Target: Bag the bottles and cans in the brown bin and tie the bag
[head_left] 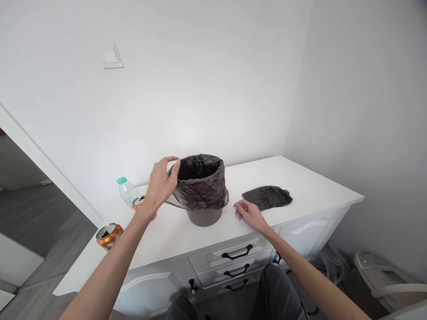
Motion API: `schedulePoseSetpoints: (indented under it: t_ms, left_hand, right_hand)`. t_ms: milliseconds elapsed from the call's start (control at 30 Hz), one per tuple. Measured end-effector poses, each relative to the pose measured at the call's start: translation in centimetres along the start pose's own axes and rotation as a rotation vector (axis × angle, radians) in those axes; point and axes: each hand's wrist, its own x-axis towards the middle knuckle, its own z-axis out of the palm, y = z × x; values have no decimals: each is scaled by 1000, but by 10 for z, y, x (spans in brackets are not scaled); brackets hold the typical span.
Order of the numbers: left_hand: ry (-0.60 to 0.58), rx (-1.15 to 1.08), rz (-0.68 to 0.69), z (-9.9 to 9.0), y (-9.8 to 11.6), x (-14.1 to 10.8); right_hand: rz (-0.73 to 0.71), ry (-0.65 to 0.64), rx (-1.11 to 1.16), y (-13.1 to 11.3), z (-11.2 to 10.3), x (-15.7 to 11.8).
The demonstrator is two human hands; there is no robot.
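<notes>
A grey-brown trash can (205, 217) stands upright on the white cabinet top, lined with a thin black trash bag (208, 189). The bag's edge is folded outward over the rim and hangs loosely down the sides. At the left of the rim, my left hand (163, 180) pinches the bag between thumb and fingers. My right hand (248, 213) rests low over the cabinet top, to the right of the can, with loosely bent fingers and nothing seen in them. Just beyond it lies a second black trash bag (268, 198), folded flat.
An open orange can (109, 235) stands at the cabinet's left. Behind my left forearm are another orange can (138, 202), partly hidden, and a clear bottle (129, 191) with a teal cap. Drawers with black handles (237, 252) are below. The white wall (207, 89) rises behind.
</notes>
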Motion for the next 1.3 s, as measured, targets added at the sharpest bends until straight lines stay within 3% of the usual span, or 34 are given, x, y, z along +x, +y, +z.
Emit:
schedulePoseSetpoints:
  t_ms: [100, 200, 433, 533, 633, 800, 967, 1067, 1167, 1300]
  left_hand:
    - [187, 51, -28, 2, -28, -5]
    - [243, 167, -90, 1, -71, 3]
    - [147, 433, -248, -16, -161, 11]
    - [70, 460, -308, -20, -179, 1]
    - [46, 441, -326, -24, -181, -8]
    - [87, 418, -301, -35, -172, -15]
    - [248, 367, -138, -50, -149, -14]
    - [482, 224, 90, -62, -107, -7]
    - [680, 58, 240, -70, -47, 0]
    - [690, -98, 350, -68, 28, 0]
  right_hand:
    - [1, -2, -3, -2, 0, -2]
    - [3, -5, -14, -4, 1, -3]
    - [17, -3, -45, -4, 3, -3]
    - [8, 2, -45, -1, 4, -2]
    - [13, 5, -60, 1, 4, -3]
    - [10, 8, -70, -2, 4, -4]
    - [12, 8, -70, -3, 4, -5]
    - [13, 7, -59, -2, 3, -5]
    - [4, 13, -45, 1, 2, -4]
    - [-2, 10, -31, 4, 1, -3]
